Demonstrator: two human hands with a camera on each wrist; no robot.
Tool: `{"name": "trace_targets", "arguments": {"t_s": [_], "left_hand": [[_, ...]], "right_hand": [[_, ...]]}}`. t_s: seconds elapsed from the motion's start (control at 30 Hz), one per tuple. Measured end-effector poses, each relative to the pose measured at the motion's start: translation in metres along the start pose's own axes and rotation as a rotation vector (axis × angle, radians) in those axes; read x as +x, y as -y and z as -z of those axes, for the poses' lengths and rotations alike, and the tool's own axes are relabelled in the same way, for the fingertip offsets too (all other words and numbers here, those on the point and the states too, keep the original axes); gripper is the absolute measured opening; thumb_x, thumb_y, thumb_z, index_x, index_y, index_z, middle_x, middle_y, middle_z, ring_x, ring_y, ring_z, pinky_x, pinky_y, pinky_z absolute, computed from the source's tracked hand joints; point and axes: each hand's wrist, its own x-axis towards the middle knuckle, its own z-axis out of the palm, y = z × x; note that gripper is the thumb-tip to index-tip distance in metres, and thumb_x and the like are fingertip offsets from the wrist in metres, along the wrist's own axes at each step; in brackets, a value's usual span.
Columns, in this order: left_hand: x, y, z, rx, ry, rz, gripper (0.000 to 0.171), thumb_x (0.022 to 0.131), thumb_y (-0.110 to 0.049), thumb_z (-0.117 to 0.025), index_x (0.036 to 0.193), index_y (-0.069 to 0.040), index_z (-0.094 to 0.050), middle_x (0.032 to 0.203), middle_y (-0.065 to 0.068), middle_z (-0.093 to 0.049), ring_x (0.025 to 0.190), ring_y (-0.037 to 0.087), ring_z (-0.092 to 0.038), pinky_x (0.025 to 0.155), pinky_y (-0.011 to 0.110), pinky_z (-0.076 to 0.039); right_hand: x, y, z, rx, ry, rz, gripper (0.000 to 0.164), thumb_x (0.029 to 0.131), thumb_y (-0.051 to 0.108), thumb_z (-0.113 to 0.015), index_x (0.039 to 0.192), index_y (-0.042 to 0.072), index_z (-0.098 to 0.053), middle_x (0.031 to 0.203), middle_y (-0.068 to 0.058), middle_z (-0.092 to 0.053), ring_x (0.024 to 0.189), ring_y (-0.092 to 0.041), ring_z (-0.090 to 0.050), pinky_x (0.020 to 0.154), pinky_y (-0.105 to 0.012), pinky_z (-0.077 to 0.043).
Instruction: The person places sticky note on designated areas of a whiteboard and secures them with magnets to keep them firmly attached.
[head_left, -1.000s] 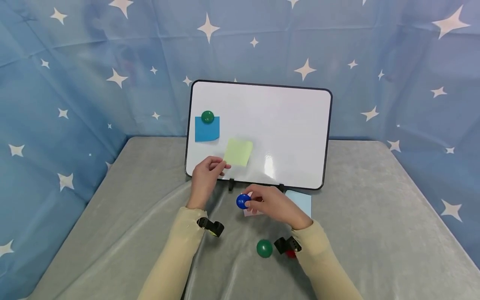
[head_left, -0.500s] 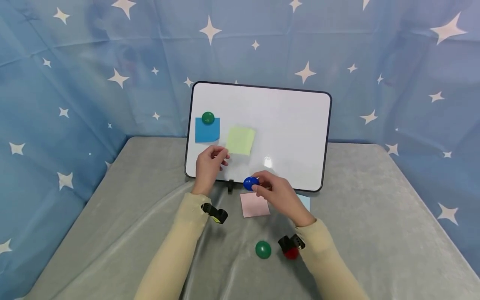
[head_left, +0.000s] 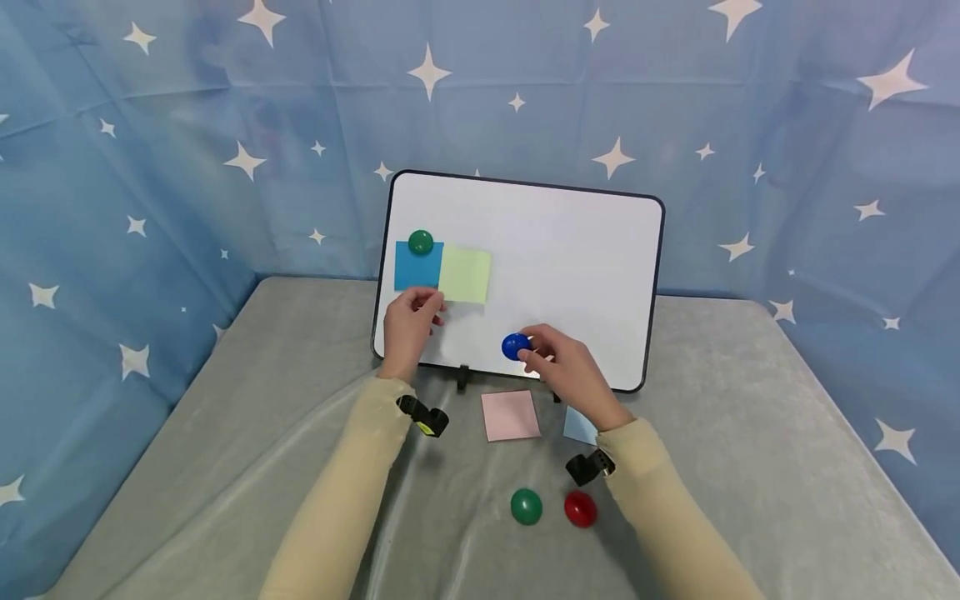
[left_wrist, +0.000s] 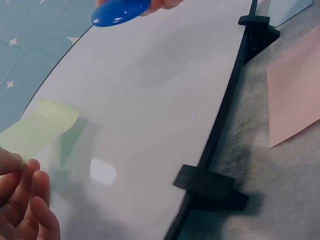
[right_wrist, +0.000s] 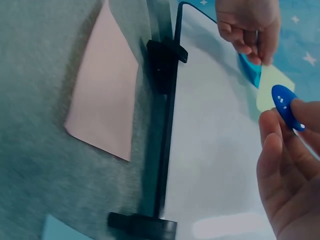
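Note:
My left hand [head_left: 409, 332] pinches the lower left corner of a yellow-green sticky note [head_left: 465, 276] between thumb and finger. The note stands out in front of the whiteboard [head_left: 570, 267], casting a shadow on it. In the head view its left edge meets a blue sticky note [head_left: 417, 271], which hangs under a round green magnet [head_left: 421, 242]. My right hand [head_left: 568, 367] pinches a round blue magnet [head_left: 515, 347] by its edge, in front of the board's lower part. The right wrist view shows the blue magnet [right_wrist: 286, 106] between thumb and fingers.
On the grey cloth [head_left: 225, 467] before the board lie a pink note [head_left: 511, 416] and a light blue note [head_left: 579, 426], partly hidden by the right hand. Nearer are another green magnet [head_left: 527, 507] and a red magnet [head_left: 581, 509]. Black feet [left_wrist: 210, 186] hold up the board.
The left hand has raised the yellow-green note, then shifted it left to the blue note. The right hand has moved up and right with the blue magnet, uncovering the pink note.

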Motion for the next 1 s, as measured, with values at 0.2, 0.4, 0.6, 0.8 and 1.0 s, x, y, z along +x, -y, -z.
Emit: {"name": "trace_targets", "arguments": {"t_s": [0.2,0.4,0.6,0.8,1.0], "left_hand": [[0.008,-0.009,0.0,0.029,0.01,0.0,0.019,0.085,-0.034,-0.058,0.095,-0.018,-0.062,0.083,0.0,-0.063,0.069,0.016,-0.061,0.062,0.032,-0.047],[0.014,-0.013,-0.003,0.01,0.032,0.024,0.02,0.085,-0.034,-0.058,0.096,-0.017,-0.062,0.084,0.003,-0.064,0.072,0.02,-0.061,0.065,0.034,-0.047],[0.018,-0.011,-0.007,-0.006,0.033,0.051,0.02,0.085,-0.033,-0.059,0.095,-0.016,-0.062,0.083,0.005,-0.063,0.072,0.02,-0.06,0.067,0.036,-0.047],[0.018,-0.008,-0.012,-0.014,0.028,0.092,0.021,0.085,-0.031,-0.059,0.096,-0.014,-0.063,0.081,0.005,-0.064,0.069,0.02,-0.06,0.067,0.031,-0.046],[0.018,-0.01,-0.014,-0.041,0.03,0.133,0.02,0.086,-0.031,-0.058,0.097,-0.015,-0.063,0.08,0.003,-0.066,0.068,0.019,-0.062,0.065,0.032,-0.046]], "right_hand": [[0.014,0.002,0.008,0.038,-0.014,0.024,0.03,0.088,0.029,-0.057,0.114,0.018,-0.052,0.08,-0.001,-0.059,0.075,-0.028,-0.058,0.06,-0.034,-0.048],[0.029,0.004,0.014,0.033,-0.026,0.004,0.034,0.087,0.032,-0.056,0.117,0.017,-0.051,0.083,-0.001,-0.059,0.076,-0.026,-0.057,0.063,-0.033,-0.048],[0.044,0.007,0.018,0.034,-0.069,-0.016,0.038,0.086,0.035,-0.057,0.118,0.016,-0.05,0.088,-0.003,-0.06,0.078,-0.022,-0.058,0.064,-0.032,-0.048],[0.054,0.009,0.02,0.046,-0.099,-0.039,0.038,0.085,0.035,-0.058,0.117,0.016,-0.051,0.091,-0.004,-0.061,0.078,-0.02,-0.059,0.064,-0.033,-0.048],[0.065,0.012,0.02,0.094,-0.106,-0.033,0.036,0.085,0.034,-0.059,0.116,0.016,-0.053,0.093,-0.005,-0.063,0.08,-0.022,-0.06,0.068,-0.04,-0.049]]}}
